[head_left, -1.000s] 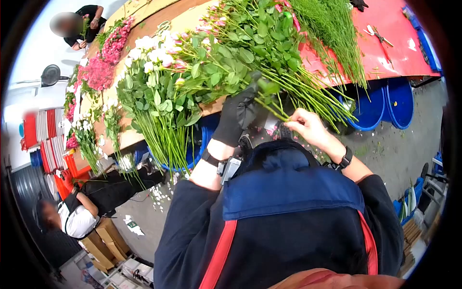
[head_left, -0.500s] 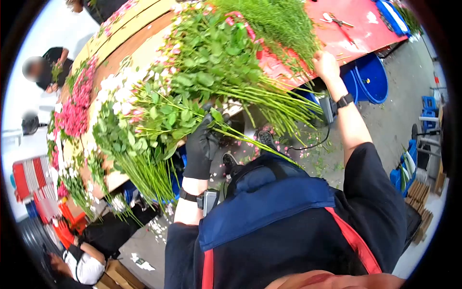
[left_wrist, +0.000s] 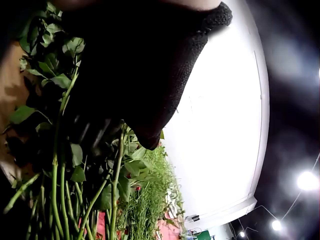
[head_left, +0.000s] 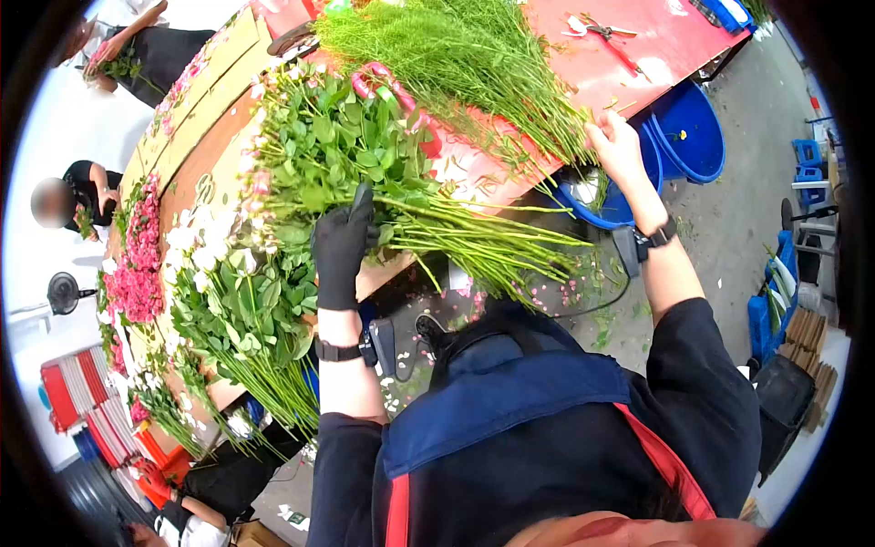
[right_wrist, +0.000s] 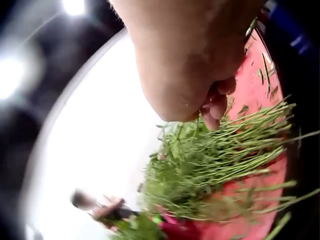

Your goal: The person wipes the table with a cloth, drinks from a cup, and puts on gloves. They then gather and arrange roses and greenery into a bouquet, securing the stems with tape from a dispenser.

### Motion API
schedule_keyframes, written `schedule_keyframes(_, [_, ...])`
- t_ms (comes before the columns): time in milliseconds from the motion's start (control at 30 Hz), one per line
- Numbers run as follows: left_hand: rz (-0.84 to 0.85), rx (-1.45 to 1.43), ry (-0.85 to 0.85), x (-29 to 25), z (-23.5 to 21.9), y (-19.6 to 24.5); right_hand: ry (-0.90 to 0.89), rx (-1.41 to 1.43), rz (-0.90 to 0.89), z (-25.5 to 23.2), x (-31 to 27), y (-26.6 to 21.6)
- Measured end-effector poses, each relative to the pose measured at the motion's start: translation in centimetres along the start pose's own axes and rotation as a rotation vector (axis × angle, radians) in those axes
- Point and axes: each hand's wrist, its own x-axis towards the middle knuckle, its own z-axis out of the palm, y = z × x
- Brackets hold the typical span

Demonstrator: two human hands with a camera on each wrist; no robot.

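In the head view my left hand (head_left: 343, 246), in a black glove, lies at the leafy part of a pile of pink roses (head_left: 319, 150). One gloved finger points up along the leaves. In the left wrist view the dark glove covers much of the foliage, with rose stems (left_wrist: 56, 190) running below it. My bare right hand (head_left: 620, 150) is at the cut ends of a feathery green bunch (head_left: 474, 68). Its bent fingers (right_wrist: 216, 112) overlap the thin stems in the right wrist view, and I cannot tell whether they pinch one.
Pruning shears (head_left: 606, 36) lie on the red table cover (head_left: 629, 77). Blue buckets (head_left: 697, 137) stand under the table edge. White roses (head_left: 205, 242) and deep pink flowers (head_left: 141, 255) lie to the left. Another person (head_left: 96, 196) stands across the table. Petals litter the floor.
The rose stems my left hand held have gone onto the pile, and that hand has moved up over it. My right hand has left those stems and reached the feathery bunch.
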Motion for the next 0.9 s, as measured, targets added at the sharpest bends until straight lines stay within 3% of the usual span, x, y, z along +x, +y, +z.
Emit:
schedule_keyframes(100, [0.097, 0.119, 0.125, -5.2, -0.6, 2.5, -0.019, 0.172, 0.086, -1.9, -3.3, -4.3])
schedule_keyframes(133, [0.128, -0.059, 0.032, -6.1, -0.4, 2.4, -0.009, 0.227, 0.029, -2.1, -5.0, -6.2])
schedule_keyframes(167, [0.127, -0.174, -0.227, -6.9, -0.6, 2.8, 0.002, 0.280, -0.029, -2.2, -6.9, -7.6])
schedule_keyframes(233, [0.183, -0.481, -0.475, -9.8, 2.4, 5.2, -0.129, 0.141, -0.291, -1.6, -9.9, -7.0])
schedule_keyframes(300, [0.669, -0.164, -0.363, -6.1, 6.0, 2.8, -0.086, -0.211, -0.634, 0.9, -12.9, -6.8])
schedule_keyframes(367, [0.637, -0.432, -0.417, -3.3, 7.5, 3.4, -0.332, -0.075, -0.573, 1.9, -14.9, -7.0])
schedule_keyframes(400, [0.337, -0.850, -0.517, -2.7, 7.7, 4.5, -0.496, -0.134, -0.576, 1.3, -13.9, -6.9])
schedule_keyframes(433, [0.008, -1.255, -0.592, -2.5, 7.8, 5.1, -0.577, -0.316, -0.953, 0.7, -10.5, -6.2])
schedule_keyframes(467, [0.137, -1.292, -0.774, -2.5, 7.4, 4.8, -0.452, -0.334, -0.748, 0.7, -7.5, -4.9])
schedule_keyframes(500, [0.117, -1.270, -0.754, -2.9, 7.4, 4.7, -0.174, -0.110, -0.282, 1.2, -5.2, -3.7])
schedule_keyframes(533, [0.098, -1.246, -0.734, -3.5, 7.6, 4.7, -0.071, -0.360, -0.477, 0.4, -1.4, -3.0])
schedule_keyframes(567, [0.081, -1.222, -0.714, -3.9, 7.7, 4.7, 0.063, -0.555, -0.538, 1.1, 1.8, -0.1])
schedule_keyframes(600, [0.100, -1.220, -0.761, -3.9, 8.0, 4.2, 0.047, -0.674, -0.381, 1.6, 3.5, 0.5])
schedule_keyframes(633, [0.109, -1.209, -0.778, -4.1, 8.2, 3.9, 0.100, -0.690, -0.449, 3.0, 5.6, 3.7])
schedule_keyframes(700, [0.127, -1.192, -0.804, -4.9, 8.5, 3.4, -0.019, -0.605, -0.376, 3.8, 7.9, 6.2])
schedule_keyframes(767, [0.085, -1.190, -0.760, -6.0, 8.0, 3.3, 0.025, -0.274, -0.378, 4.5, 8.7, 6.9])
schedule_keyframes(833, [0.097, -1.187, -0.786, -5.9, 7.9, 2.4, 0.049, 0.019, -0.163, 3.5, 5.5, 2.6])
schedule_keyframes(900, [0.089, -1.266, -0.865, -6.2, 7.5, 1.6, 0.148, -0.222, -0.350, 2.3, 3.0, -0.3])
